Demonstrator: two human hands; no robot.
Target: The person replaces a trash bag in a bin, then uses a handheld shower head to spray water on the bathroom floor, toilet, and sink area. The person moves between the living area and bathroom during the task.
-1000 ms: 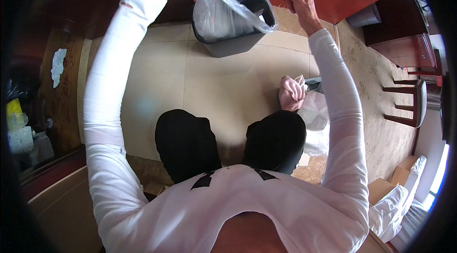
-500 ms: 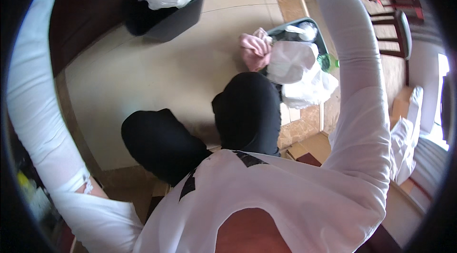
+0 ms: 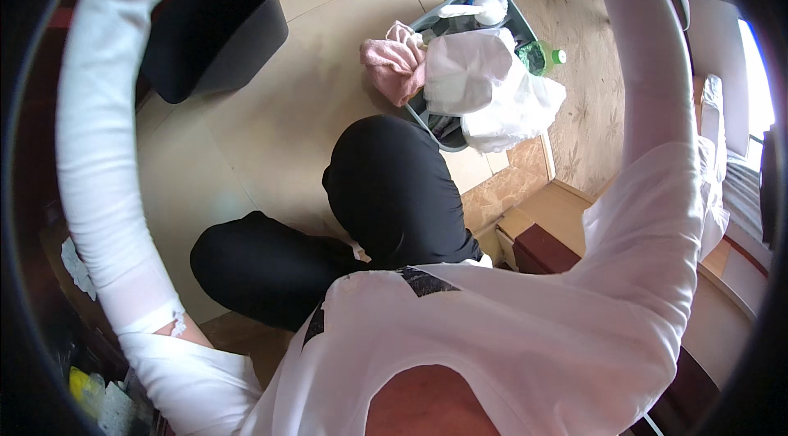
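Both my arms, in white sleeves, stretch up past the top edge, so neither hand shows. My left sleeve (image 3: 98, 132) runs beside a black bin (image 3: 256, 42), whose dark inside faces up. My right sleeve (image 3: 657, 66) passes to the right of a grey-green basket (image 3: 525, 16) on the floor. In and over the basket lie a pink cloth (image 3: 396, 68), a white paper-like bundle (image 3: 464, 66), a white plastic bag (image 3: 521, 112) and a green bottle (image 3: 538, 58). What my hands hold, if anything, is hidden.
My bent knees (image 3: 394, 190) in black trousers are just below the basket. Pale floor tiles (image 3: 238, 140) lie between them and the bin. A cardboard box (image 3: 542, 218) is by my right side. Several small items, one a yellow packet (image 3: 86, 391), are at the lower left.
The full white plastic bag that sat in the bin has gone from view. The view has shifted, so bin and basket appear further left. My arms still reach upward.
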